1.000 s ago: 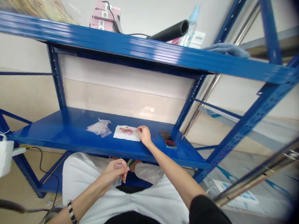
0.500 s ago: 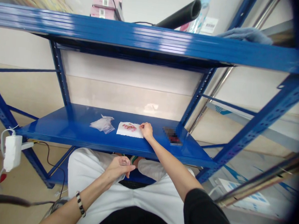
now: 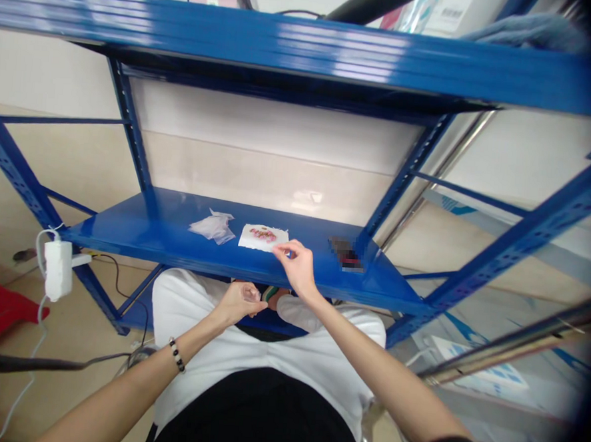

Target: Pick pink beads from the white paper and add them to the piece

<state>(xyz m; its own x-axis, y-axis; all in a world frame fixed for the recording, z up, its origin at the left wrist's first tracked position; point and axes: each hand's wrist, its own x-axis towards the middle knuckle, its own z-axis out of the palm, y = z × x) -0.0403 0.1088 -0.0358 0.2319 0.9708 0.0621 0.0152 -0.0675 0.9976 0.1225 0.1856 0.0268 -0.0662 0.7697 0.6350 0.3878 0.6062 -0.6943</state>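
Observation:
My left hand is above my lap, its fingers curled around a small clear plastic bag, much of which they hide. In front of the white paper sheet, my right hand is raised with thumb and fingertips pinched together. Whatever is in that pinch is too small to make out. Small pink and brownish pieces lie in a loose pile on the sheet. Left of the sheet is a heap of flat clear plastic bags.
The blue metal shelf carries a dark, pixelated object on its right side. An upper shelf beam crosses above my hands. A white power strip hangs at the left post, with a red stool on the floor beyond.
My right hand has lifted from the paper's right edge and come back toward me, fingers pinched. My left hand still holds the clear bag. The whole view has tilted downward.

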